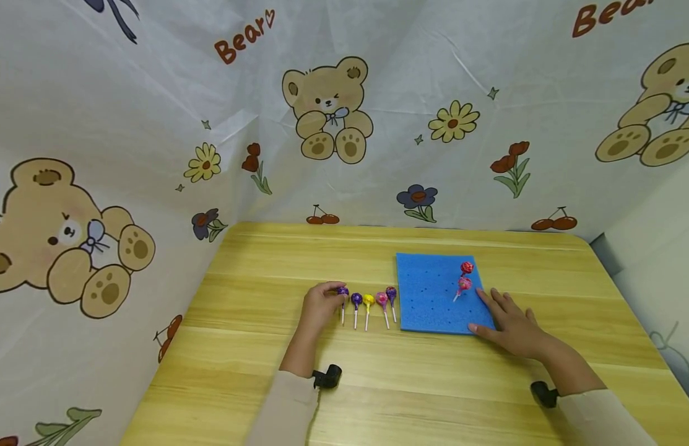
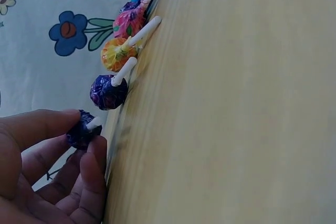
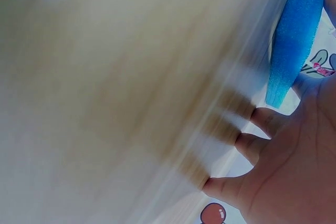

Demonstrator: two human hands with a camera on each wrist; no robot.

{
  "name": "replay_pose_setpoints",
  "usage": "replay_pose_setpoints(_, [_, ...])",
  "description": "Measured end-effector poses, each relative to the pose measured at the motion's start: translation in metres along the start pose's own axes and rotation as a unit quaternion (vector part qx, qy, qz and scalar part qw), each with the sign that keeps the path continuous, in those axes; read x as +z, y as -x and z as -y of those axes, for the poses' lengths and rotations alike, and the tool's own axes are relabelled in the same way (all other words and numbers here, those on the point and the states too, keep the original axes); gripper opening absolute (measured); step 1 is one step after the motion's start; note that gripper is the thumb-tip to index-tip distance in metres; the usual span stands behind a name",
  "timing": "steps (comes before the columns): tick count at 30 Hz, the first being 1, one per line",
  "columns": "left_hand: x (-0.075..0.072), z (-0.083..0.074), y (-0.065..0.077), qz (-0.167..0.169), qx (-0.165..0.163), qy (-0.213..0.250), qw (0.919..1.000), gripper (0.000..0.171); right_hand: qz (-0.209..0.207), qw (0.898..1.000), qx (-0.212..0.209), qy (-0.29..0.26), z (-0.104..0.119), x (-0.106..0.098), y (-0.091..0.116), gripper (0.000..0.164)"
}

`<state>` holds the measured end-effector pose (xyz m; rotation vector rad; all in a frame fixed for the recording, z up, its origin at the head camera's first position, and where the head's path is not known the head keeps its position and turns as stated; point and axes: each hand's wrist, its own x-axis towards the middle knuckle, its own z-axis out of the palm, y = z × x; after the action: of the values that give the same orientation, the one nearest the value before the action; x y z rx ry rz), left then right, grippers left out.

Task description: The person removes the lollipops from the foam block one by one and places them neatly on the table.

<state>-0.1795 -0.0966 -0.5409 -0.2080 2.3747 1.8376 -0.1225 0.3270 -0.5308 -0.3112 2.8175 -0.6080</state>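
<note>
My left hand [image 1: 320,305] pinches the candy head of a dark purple lollipop [image 2: 81,134] between thumb and fingers, its white stick pointing toward me. This lollipop is the leftmost of a row on the table. Beside it lie another purple lollipop [image 1: 356,299], a yellow one [image 1: 369,300], a pink one [image 1: 382,298] and a further purple one [image 1: 391,293]. On the right, my right hand [image 1: 514,327] spreads its fingers, the thumb and index finger at the right edge of a blue foam board [image 1: 433,285] with small holes. A red lollipop [image 1: 467,267] and a pink lollipop [image 1: 464,284] stand in the board's right side.
The wooden table [image 1: 389,384] carries everything and ends at a bear-print cloth [image 1: 377,179] hanging behind and to the left. Black wrist cameras, such as the left one [image 1: 329,376], sit on both wrists. The foam board lies right of the lollipop row.
</note>
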Motion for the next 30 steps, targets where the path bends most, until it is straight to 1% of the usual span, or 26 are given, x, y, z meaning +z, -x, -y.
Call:
replay_pose_setpoints(3, [-0.0011,0.0015,-0.0007,0.009,-0.008,-0.010,0.9999,0.028,-0.001,1.000,-0.002,0.000,0.0003,-0.0004,0.0006,0.092])
replay_pose_setpoints(8, [-0.0006,0.0025,-0.0020,0.015,-0.012,-0.017,0.9997,0.026,0.001,1.000,-0.001,0.000,0.0014,-0.0006,0.0002,0.092])
replay_pose_setpoints(11, [-0.0002,0.0021,-0.0019,0.016,-0.016,-0.024,0.9995,0.026,-0.004,1.000,-0.003,-0.004,0.0004,0.0001,0.0000,0.092])
replay_pose_setpoints(17, [-0.0008,0.0028,-0.0015,0.013,-0.013,-0.037,0.9991,0.028,-0.019,1.000,-0.012,-0.015,-0.0032,0.0027,0.0002,0.091])
replay_pose_setpoints(30, [-0.0027,0.0062,-0.0051,0.012,-0.011,-0.040,0.9991,0.033,0.002,1.000,0.002,-0.003,0.0034,-0.0021,0.0003,0.092])
